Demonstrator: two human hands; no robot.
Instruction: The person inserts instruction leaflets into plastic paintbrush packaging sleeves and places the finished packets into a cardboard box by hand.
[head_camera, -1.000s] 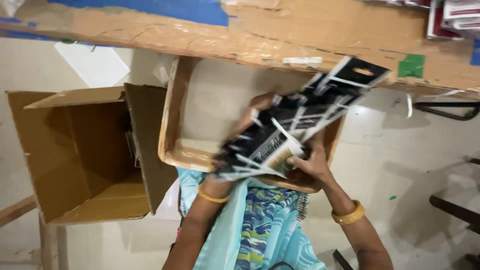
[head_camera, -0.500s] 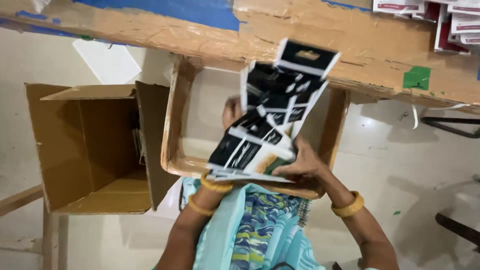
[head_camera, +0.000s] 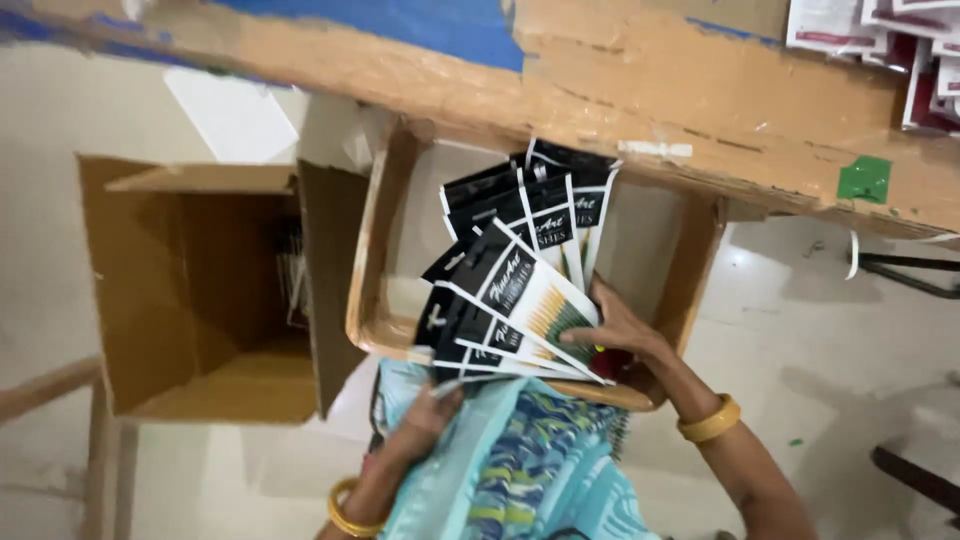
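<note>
Right hand (head_camera: 625, 330) is closed on fanned black packets (head_camera: 520, 290), held over a tray (head_camera: 372, 250); left hand (head_camera: 432, 412) touches their near edge, grip unclear.

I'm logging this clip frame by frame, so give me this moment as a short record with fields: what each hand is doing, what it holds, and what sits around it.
right hand: grips a fanned bundle of flat black-and-white packets from its right side
left hand: at the bundle's lower left edge, touching it
shallow cardboard tray: under the bundle, on the person's lap
open cardboard box: left of the tray, on its side
bangles: a yellow bangle on the right wrist, another on the left
table edge: worn cardboard-covered edge above the tray
</note>
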